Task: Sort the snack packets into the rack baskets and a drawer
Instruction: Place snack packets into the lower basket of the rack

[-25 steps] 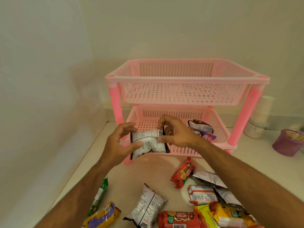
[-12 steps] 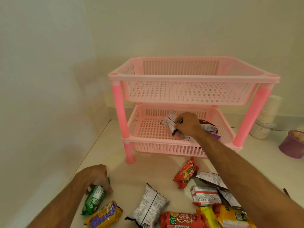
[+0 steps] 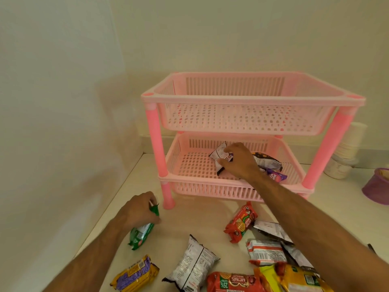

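Snack packets [image 3: 194, 268] lie loose on the pale counter [image 3: 189, 218] nearest the camera. The left hand [image 3: 136, 211] closes around a green packet [image 3: 141, 232]; lift it clear before turning to the rack. Farther in, the right hand [image 3: 240, 161] pinches a silver packet [image 3: 220, 157] inside the lower basket [image 3: 189, 165]; lay it flat, then let go. Bare cream walls meet behind.

Head camera looks forward and down, close above the counter [image 3: 210, 216].
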The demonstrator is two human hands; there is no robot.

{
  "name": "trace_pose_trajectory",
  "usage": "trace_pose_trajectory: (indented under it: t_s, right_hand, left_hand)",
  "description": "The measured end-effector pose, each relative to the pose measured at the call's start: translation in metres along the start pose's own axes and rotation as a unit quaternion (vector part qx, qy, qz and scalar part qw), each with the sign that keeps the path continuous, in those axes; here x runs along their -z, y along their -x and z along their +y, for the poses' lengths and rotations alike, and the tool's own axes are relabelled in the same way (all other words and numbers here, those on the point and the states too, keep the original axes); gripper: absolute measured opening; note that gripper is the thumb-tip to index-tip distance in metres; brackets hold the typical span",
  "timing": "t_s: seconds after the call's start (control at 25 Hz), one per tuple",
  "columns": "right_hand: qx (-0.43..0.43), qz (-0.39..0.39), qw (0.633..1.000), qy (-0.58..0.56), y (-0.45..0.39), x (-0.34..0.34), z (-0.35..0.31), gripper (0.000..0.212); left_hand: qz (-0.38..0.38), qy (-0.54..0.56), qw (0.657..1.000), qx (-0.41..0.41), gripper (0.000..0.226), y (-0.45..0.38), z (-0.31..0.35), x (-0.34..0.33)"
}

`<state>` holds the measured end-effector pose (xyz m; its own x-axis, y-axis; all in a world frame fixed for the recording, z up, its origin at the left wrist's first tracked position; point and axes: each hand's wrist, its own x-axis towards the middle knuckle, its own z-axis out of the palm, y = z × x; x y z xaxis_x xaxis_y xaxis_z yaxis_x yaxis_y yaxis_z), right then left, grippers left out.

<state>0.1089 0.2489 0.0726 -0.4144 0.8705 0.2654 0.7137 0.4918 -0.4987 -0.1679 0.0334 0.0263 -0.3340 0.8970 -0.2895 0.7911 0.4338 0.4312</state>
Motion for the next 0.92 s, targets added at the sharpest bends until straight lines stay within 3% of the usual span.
trace_pose_trajectory:
  t_s: [0.12, 0.24, 0.4, 0.52, 0.6, 0.68, 0.76, 0.84, 0.92]
  right_hand:
    - [0.078, 0.031, 0.985, -0.152, 0.016, 0.009, -0.027, 0.041]
    - [0.124, -0.064, 0.956, -0.257, 0.035, 0.017, -0.053, 0.05]
    - [0.157, -0.183, 0.921, -0.305, 0.06, 0.017, -0.069, 0.074]
    - [0.141, -0.177, 0.915, -0.334, 0.072, 0.011, -0.072, 0.081]
    - [0.13, -0.15, 0.922, -0.332, 0.072, 0.013, -0.068, 0.077]
    - [0.127, -0.119, 0.935, -0.309, 0.068, 0.019, -0.06, 0.069]
    - [0.113, -0.076, 0.949, -0.283, 0.058, 0.025, -0.05, 0.063]
    - [0.096, -0.041, 0.961, -0.256, 0.042, 0.03, -0.039, 0.059]
    - [0.076, -0.038, 0.976, -0.202, 0.026, 0.034, -0.025, 0.054]
  left_hand:
    - [0.068, 0.133, 0.986, -0.077, 0.047, 0.005, 0.029, 0.005]
    - [0.117, 0.279, 0.941, -0.153, 0.044, 0.015, 0.065, 0.013]
    - [0.152, 0.448, 0.845, -0.25, 0.043, 0.028, 0.1, 0.019]
    - [0.159, 0.51, 0.796, -0.285, 0.047, 0.032, 0.11, 0.016]
    - [0.156, 0.529, 0.785, -0.282, 0.054, 0.032, 0.111, 0.013]
    - [0.142, 0.528, 0.8, -0.248, 0.058, 0.03, 0.11, 0.008]
    - [0.096, 0.466, 0.86, -0.185, 0.051, 0.026, 0.104, 0.005]
    - [-0.039, 0.311, 0.941, -0.128, 0.053, 0.024, 0.095, -0.002]
    - [-0.185, 0.12, 0.972, -0.086, 0.068, 0.025, 0.088, -0.016]
